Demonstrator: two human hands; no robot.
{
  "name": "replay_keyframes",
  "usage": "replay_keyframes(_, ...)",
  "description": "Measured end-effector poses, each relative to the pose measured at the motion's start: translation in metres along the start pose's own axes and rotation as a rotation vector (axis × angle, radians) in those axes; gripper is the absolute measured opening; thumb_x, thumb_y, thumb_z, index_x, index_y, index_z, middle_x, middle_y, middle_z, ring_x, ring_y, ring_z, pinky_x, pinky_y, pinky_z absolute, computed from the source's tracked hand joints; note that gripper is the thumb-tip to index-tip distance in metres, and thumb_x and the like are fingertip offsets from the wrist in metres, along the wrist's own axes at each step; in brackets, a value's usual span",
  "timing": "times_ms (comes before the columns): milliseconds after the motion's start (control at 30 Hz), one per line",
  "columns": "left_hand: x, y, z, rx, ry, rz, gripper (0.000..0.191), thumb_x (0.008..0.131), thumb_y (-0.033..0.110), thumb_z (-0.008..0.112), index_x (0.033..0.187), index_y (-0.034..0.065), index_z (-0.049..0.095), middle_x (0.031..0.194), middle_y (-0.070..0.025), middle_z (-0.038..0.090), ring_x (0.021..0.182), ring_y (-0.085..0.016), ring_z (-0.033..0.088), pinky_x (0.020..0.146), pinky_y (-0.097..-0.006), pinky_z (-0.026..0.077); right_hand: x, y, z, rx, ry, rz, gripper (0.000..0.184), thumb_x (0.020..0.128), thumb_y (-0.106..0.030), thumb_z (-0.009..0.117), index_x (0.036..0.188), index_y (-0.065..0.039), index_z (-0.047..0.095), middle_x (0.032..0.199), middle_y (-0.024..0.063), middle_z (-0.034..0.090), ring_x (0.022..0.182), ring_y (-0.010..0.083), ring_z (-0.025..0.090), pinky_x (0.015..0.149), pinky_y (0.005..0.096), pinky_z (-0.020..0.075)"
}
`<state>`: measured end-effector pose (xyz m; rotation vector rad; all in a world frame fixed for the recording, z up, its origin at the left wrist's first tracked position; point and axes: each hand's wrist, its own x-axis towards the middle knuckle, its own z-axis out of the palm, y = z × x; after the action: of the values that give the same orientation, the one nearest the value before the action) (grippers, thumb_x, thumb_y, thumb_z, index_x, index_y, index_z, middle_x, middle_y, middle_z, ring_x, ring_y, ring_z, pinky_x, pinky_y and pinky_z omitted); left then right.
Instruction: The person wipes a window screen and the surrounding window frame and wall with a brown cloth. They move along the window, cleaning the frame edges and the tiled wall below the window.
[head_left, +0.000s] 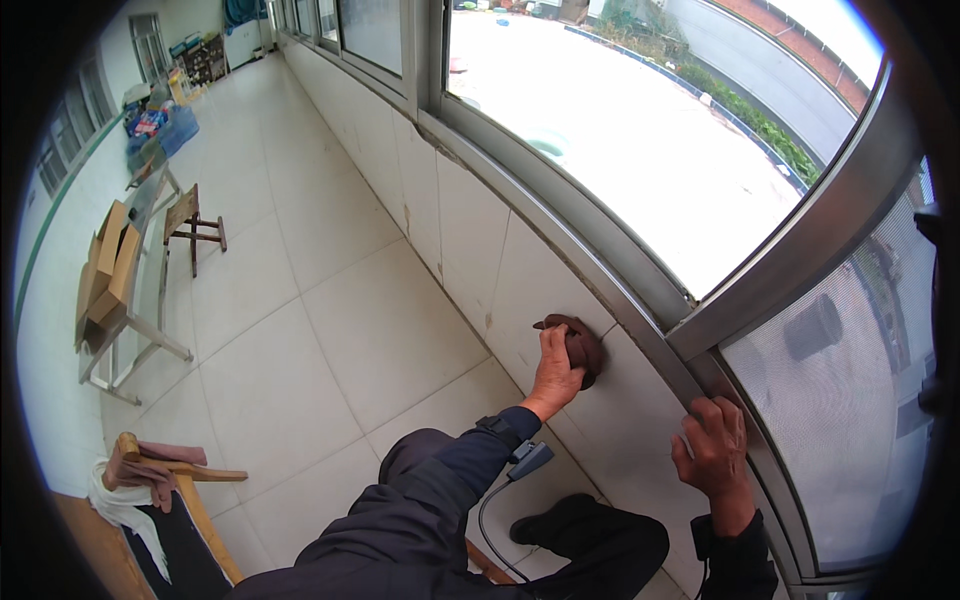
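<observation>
My left hand (557, 371) presses a bunched dark brown cloth (586, 351) against the white tiled wall (517, 270) below the window. Part of the cloth is hidden under my fingers. To the right, my right hand (716, 442) rests with bent fingers on the metal window frame (679, 371), where no loose thing shows in it. A sliding window pane with an insect screen (832, 420) stands just beyond that hand.
A wooden chair (206, 517) with a white cloth (124, 502) and a brownish-pink cloth (169, 454) stands at lower left. Farther back are a bench (154, 337) bearing an open cardboard box (112, 262), a folding stool (193, 225) and blue water bottles (178, 129).
</observation>
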<state>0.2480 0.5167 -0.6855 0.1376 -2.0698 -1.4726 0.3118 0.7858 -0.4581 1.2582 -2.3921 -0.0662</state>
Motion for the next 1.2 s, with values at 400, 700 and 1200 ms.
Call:
replay_keyframes(400,0.0,-0.042,-0.001,0.153,-0.026,0.071,0.079,0.072,-0.003,0.068,0.145,-0.0032,0.038,0.137,-0.0278,0.045,0.133,-0.048,0.045,0.12,-0.0484,0.037,-0.129,-0.126,0.04,0.557,-0.111,0.479,0.029,0.076,-0.016,0.084,0.099,-0.004,0.07,0.113,0.0144,0.069,0.106,0.0361,0.066,0.09,0.0471,0.0532)
replay_keyframes(700,0.001,-0.042,-0.006,0.209,-0.023,-0.013,0.075,0.076,-0.002,0.069,0.145,-0.0022,0.039,0.138,-0.0267,0.044,0.132,-0.047,0.045,0.118,-0.0486,0.039,-0.13,-0.124,0.045,0.557,-0.073,0.533,0.024,0.075,-0.013,0.083,0.092,-0.004,0.071,0.105,0.011,0.071,0.095,0.0324,0.068,0.083,0.0412,0.0554)
replay_keyframes(1200,-0.007,-0.054,-0.009,0.248,-0.042,-0.186,0.077,0.079,0.005,0.069,0.15,-0.0061,0.041,0.145,-0.0326,0.048,0.138,-0.048,0.048,0.117,-0.0484,0.041,-0.12,-0.128,0.048,0.572,-0.067,0.538,0.022,0.075,-0.016,0.083,0.091,-0.006,0.072,0.102,0.0089,0.072,0.092,0.0305,0.068,0.081,0.0404,0.0561)
